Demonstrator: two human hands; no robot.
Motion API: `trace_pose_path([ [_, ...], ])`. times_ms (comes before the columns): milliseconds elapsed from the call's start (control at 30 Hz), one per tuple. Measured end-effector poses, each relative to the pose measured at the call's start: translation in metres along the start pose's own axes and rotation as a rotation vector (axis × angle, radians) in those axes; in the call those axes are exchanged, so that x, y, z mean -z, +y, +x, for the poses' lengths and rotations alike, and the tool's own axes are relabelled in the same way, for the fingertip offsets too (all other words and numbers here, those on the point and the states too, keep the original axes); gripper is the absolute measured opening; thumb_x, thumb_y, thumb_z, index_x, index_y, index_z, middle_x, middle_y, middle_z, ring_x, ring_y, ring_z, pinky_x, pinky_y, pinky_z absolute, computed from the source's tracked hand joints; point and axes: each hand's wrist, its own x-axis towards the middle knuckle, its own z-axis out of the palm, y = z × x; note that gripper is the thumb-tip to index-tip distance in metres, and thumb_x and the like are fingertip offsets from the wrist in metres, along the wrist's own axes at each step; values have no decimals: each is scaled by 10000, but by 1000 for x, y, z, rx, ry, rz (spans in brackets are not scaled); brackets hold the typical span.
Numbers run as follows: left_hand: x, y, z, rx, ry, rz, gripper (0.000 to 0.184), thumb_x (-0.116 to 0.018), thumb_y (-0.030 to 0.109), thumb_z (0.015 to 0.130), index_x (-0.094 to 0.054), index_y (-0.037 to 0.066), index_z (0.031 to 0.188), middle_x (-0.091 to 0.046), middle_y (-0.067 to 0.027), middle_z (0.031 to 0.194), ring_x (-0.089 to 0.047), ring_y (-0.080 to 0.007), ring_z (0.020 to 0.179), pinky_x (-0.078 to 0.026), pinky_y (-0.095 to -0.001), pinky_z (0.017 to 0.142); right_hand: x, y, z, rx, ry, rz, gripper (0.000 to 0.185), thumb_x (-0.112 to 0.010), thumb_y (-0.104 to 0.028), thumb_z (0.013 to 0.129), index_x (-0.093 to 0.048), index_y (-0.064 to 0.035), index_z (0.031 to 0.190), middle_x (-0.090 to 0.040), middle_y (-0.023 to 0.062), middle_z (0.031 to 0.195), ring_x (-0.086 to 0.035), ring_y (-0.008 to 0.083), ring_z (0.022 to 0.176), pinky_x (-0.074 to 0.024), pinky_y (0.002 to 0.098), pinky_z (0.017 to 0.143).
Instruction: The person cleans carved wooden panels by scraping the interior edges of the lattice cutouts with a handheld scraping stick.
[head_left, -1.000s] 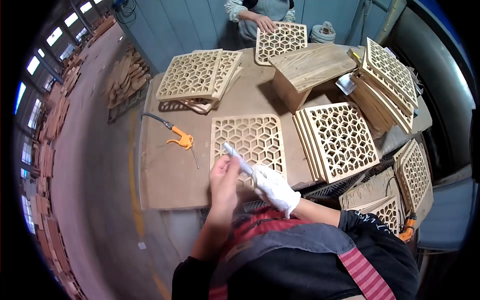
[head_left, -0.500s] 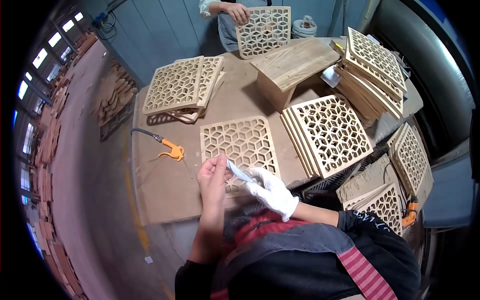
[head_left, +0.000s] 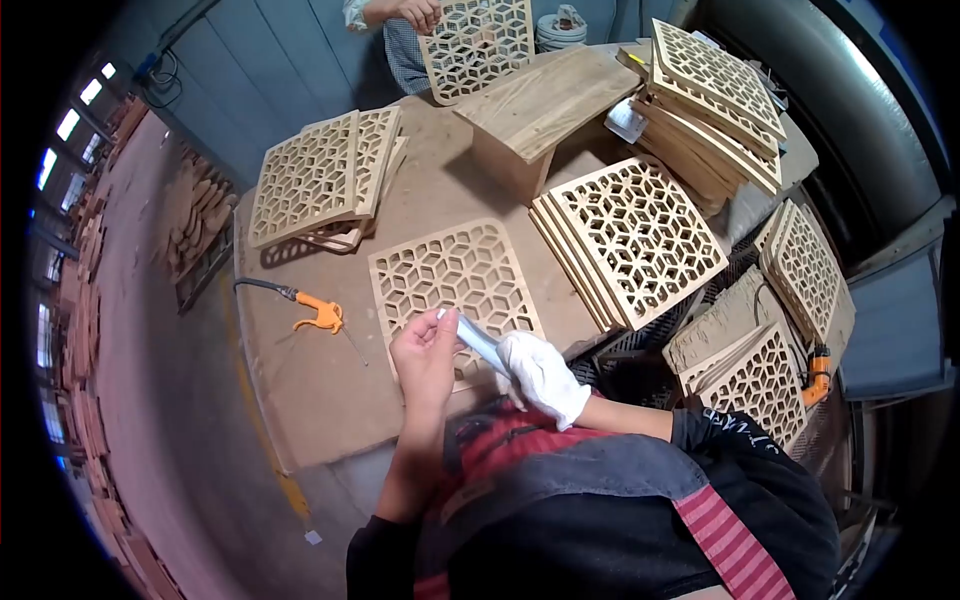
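My bare left hand (head_left: pixel 424 358) pinches one end of a pale blue-white folded strip (head_left: pixel 479 342) between thumb and fingers. At the strip's other end my right hand (head_left: pixel 541 378), in a white glove, is closed on it. What the strip is made of I cannot make out. Below both hands a wooden lattice panel (head_left: pixel 450 268) with a cut-out geometric pattern lies flat on the table, its near edge partly hidden by my hands and forearms.
An orange air blow gun (head_left: pixel 322 314) lies at left on the table (head_left: pixel 300 385). Lattice panels are stacked at the back left (head_left: pixel 308 180) and right (head_left: pixel 640 240). Behind a wooden stand (head_left: pixel 550 95), a co-worker's hand (head_left: pixel 420 14) is at another panel (head_left: pixel 478 48).
The view has shifted, so the table and panels sit further left and mostly higher. More of the strip now shows, drawn out straighter between my hands.
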Motion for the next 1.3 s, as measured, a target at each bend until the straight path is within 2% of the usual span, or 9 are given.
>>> trace_pose_path([
  [67,0,0,-1,35,-32,8,151,-624,120,943,-634,-30,964,-661,-41,801,-622,-76,662,-524,-198,611,-5,-6,-1,-89,7,104,318,-447,-353,1013,-522,-63,910,-541,-17,700,-441,60,457,-371,219,431],
  [200,1,-6,-1,62,-73,35,159,-619,122,947,-636,-34,969,-660,-41,798,-620,-76,658,-523,-197,613,-14,-15,3,-143,6,-29,321,-537,-373,975,-557,-55,938,-534,-22,692,-444,43,468,-366,199,426],
  [367,4,-8,2,65,-116,67,158,-614,121,948,-638,-31,985,-662,-42,824,-620,-70,683,-515,-191,624,-10,-17,2,-229,92,225,198,-549,-204,976,-601,-14,983,-605,24,744,-511,57,519,-421,191,441],
  [500,3,-7,3,65,-149,69,156,-606,84,939,-628,-56,1002,-672,-61,847,-632,-86,696,-518,-196,619,-11,-13,10,-250,156,275,166,-549,-145,970,-602,12,980,-636,60,771,-548,70,563,-433,184,476],
  [633,8,1,6,204,-205,87,161,-609,119,947,-639,-27,1010,-667,-37,837,-614,-69,671,-509,-187,617,-8,-18,11,-273,181,304,102,-565,-66,940,-620,15,909,-644,77,722,-569,83,573,-418,195,453],
  [733,13,7,7,232,-273,78,169,-606,120,949,-640,-28,1025,-672,-47,849,-623,-74,685,-517,-193,625,-7,-10,14,-247,232,298,97,-572,-49,931,-623,19,886,-640,76,709,-572,88,566,-415,198,449],
  [900,17,4,10,194,-325,84,170,-644,39,908,-634,-44,1055,-689,-85,879,-648,-95,718,-545,-210,578,-3,-3,17,-227,230,181,166,-721,-132,864,-638,4,910,-660,57,746,-568,91,586,-419,212,501],
  [1133,16,10,11,221,-377,110,176,-634,49,916,-636,-40,1068,-682,-64,850,-635,-80,701,-508,-189,560,5,5,19,-179,185,155,124,-709,-90,859,-623,-3,881,-642,57,718,-558,93,557,-402,213,467],
  [1300,23,20,15,245,-503,244,151,-624,20,902,-655,-53,1030,-663,-35,820,-589,-53,670,-456,-180,562,4,-9,17,-252,154,108,25,-622,-42,890,-613,-25,874,-648,48,713,-539,72,546,-403,210,459],
])
